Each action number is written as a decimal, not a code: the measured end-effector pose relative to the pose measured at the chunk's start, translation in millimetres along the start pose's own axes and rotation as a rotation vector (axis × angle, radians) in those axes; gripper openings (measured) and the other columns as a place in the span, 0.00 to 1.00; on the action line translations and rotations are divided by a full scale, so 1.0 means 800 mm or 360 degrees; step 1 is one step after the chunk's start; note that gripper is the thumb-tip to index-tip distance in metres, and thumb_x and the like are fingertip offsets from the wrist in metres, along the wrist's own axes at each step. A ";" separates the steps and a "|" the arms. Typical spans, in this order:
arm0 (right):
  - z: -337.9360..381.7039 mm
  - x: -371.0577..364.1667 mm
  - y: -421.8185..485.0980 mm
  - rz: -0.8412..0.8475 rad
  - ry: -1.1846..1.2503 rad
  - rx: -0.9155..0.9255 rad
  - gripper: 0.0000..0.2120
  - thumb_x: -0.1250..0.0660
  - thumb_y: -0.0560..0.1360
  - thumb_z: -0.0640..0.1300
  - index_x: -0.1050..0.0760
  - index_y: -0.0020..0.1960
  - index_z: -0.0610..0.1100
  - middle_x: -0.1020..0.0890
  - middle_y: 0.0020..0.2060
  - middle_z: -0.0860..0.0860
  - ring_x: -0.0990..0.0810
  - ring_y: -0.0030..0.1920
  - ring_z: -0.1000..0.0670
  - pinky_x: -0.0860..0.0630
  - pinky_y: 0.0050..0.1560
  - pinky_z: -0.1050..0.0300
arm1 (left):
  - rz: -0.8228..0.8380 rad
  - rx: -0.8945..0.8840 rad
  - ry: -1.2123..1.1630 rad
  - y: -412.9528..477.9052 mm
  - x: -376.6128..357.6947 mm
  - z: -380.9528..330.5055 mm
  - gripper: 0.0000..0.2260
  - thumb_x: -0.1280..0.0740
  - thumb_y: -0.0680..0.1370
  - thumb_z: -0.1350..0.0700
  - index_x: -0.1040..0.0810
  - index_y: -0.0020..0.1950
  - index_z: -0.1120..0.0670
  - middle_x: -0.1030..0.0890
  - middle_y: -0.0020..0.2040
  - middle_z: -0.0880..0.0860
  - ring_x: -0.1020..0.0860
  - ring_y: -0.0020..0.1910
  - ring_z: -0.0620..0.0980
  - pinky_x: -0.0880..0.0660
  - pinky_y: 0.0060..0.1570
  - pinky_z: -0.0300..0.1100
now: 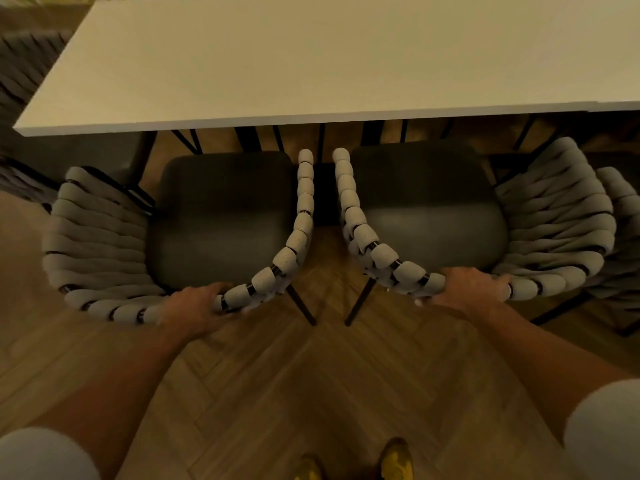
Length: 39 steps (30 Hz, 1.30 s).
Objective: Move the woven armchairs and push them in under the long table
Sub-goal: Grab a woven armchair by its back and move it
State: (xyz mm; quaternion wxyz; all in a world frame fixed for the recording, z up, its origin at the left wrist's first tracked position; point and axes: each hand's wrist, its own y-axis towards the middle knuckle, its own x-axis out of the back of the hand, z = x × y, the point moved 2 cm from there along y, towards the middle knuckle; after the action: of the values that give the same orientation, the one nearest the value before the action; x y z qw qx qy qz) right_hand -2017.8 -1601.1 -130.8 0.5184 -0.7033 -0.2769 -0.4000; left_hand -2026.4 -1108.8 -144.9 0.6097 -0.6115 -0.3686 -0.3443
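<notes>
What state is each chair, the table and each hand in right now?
left armchair: not pushed in, seat fully showing.
right armchair: not pushed in, seat fully showing.
long table: upright, both chairs before it.
left hand: grips left armchair's woven back.
right hand: grips right armchair's woven back.

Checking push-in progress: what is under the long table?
Under the long table, black metal legs and wood floor show. The left armchair and right armchair sit mostly outside its edge. Farther under, the tabletop hides everything.
</notes>
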 end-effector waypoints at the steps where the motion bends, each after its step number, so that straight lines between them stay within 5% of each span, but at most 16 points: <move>1: 0.000 0.001 0.000 0.0013 -0.0003 0.0007 0.30 0.35 0.63 0.81 0.25 0.50 0.59 0.20 0.45 0.54 0.20 0.52 0.46 0.39 0.70 0.28 | -0.0010 0.0036 -0.0009 0.003 -0.002 -0.001 0.25 0.40 0.68 0.19 0.29 0.54 0.34 0.19 0.45 0.42 0.20 0.41 0.44 0.21 0.43 0.44; 3: 0.000 0.004 -0.001 -0.0006 -0.0040 -0.0024 0.32 0.39 0.63 0.83 0.25 0.49 0.57 0.21 0.41 0.54 0.21 0.49 0.47 0.38 0.70 0.31 | -0.0016 0.0090 0.0054 0.007 -0.006 -0.003 0.29 0.42 0.66 0.18 0.25 0.52 0.37 0.19 0.42 0.43 0.21 0.40 0.45 0.21 0.41 0.44; 8: 0.008 0.012 -0.012 -0.0072 -0.0042 -0.0045 0.30 0.37 0.67 0.80 0.25 0.45 0.53 0.22 0.39 0.52 0.20 0.48 0.45 0.33 0.68 0.34 | -0.0062 0.0102 0.0149 0.003 0.003 -0.009 0.14 0.34 0.76 0.36 0.21 0.55 0.42 0.19 0.43 0.47 0.21 0.40 0.48 0.24 0.39 0.44; 31: -0.001 -0.004 -0.020 -0.0014 -0.0073 0.0020 0.34 0.42 0.66 0.82 0.20 0.55 0.58 0.18 0.47 0.52 0.19 0.57 0.43 0.43 0.73 0.25 | -0.0059 0.0072 0.0074 -0.004 -0.019 0.006 0.10 0.33 0.76 0.41 0.22 0.56 0.38 0.18 0.45 0.46 0.19 0.44 0.49 0.20 0.45 0.47; 39: -0.002 -0.008 -0.016 -0.0018 -0.0055 0.0021 0.33 0.41 0.66 0.82 0.21 0.55 0.58 0.21 0.43 0.53 0.18 0.55 0.44 0.44 0.73 0.25 | -0.0047 0.0115 0.0120 -0.009 -0.020 0.004 0.09 0.33 0.77 0.41 0.22 0.57 0.38 0.20 0.43 0.44 0.22 0.41 0.47 0.23 0.43 0.45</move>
State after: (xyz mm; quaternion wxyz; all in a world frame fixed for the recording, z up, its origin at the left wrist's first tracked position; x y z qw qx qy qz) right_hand -2032.2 -1598.4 -129.4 0.5159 -0.7050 -0.2926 -0.3889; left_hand -2040.1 -1106.0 -155.3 0.6398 -0.5701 -0.3664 -0.3625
